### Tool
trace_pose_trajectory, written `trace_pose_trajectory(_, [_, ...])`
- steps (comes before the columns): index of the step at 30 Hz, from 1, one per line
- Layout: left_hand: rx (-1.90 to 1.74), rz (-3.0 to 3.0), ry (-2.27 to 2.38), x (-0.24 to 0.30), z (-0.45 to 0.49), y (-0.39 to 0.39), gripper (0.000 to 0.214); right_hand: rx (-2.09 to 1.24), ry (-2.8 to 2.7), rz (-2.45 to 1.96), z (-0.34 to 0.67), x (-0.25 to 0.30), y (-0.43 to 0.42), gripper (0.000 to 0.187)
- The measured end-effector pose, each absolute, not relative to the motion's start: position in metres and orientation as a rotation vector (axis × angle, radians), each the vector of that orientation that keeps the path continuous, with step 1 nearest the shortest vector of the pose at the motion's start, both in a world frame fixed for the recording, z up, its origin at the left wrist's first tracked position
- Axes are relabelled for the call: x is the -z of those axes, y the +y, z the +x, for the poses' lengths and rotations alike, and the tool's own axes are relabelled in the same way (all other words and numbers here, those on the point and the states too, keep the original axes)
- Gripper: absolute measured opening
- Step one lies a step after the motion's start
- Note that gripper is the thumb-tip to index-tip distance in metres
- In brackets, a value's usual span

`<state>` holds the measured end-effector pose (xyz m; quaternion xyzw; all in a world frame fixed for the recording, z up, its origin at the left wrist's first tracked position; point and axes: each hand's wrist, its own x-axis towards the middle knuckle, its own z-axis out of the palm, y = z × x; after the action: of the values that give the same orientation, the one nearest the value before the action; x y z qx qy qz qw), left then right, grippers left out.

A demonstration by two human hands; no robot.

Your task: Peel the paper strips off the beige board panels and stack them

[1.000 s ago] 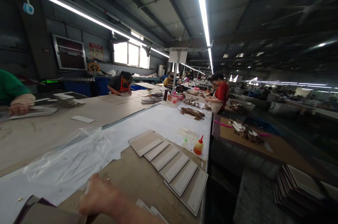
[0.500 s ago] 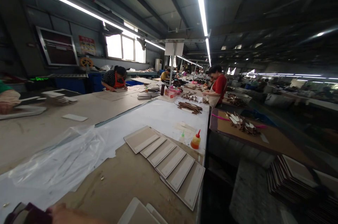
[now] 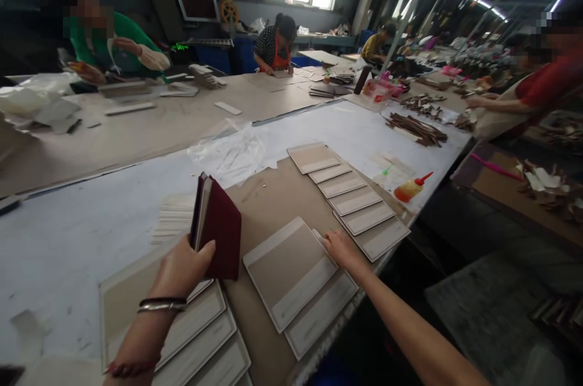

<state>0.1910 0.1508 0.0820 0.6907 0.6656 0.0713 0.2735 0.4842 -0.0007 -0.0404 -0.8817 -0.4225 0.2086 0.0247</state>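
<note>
My left hand [image 3: 184,267] is closed around dark maroon covered boards [image 3: 221,228], held upright with pale edges showing between them. My right hand [image 3: 339,247] has its fingers curled at the upper right edge of a lower beige panel [image 3: 321,313]. Another beige panel [image 3: 291,270] with pale strips overlaps that one. Beyond my right hand lies a fanned row of similar panels [image 3: 353,195]. Under and beside my left forearm, more overlapping panels [image 3: 195,325] rest on the table. A stack of pale strips [image 3: 173,219] sits behind the maroon boards.
A squeeze bottle [image 3: 409,189] with a red tip and orange contents lies tilted near the right table edge. Clear plastic film [image 3: 232,146] covers part of the white sheet. Brown strips [image 3: 416,129] are piled farther back. Co-workers [image 3: 276,49] work around the tables.
The view has swung left and downward. My left hand, blurred at the lower edge before, is now fully in view with the maroon boards upright. My right hand has come into view at the panels.
</note>
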Motion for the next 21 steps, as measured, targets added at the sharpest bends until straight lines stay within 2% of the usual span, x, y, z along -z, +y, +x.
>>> trace_pose_trajectory(8, [-0.251,1.796,1.788,-0.081,0.186,0.15,0.037,-0.505,-1.293,-2.691,0.468,0.062,0.042,0.038])
trace_pose_trajectory(13, [-0.281,1.768,1.808,-0.075,0.183,0.151,0.037,-0.612,-1.201,-2.563,0.465,0.062,0.067,0.025])
trace_pose_trajectory(17, [-0.336,1.696,1.778,-0.079,0.178,0.152,0.034,-0.751,-1.264,-2.307,0.474,0.04,0.066,0.017])
trace_pose_trajectory(21, [-0.437,1.593,1.65,-0.083,0.169,0.155,0.036,-0.987,-0.906,-1.816,0.493,0.014,0.078,0.027])
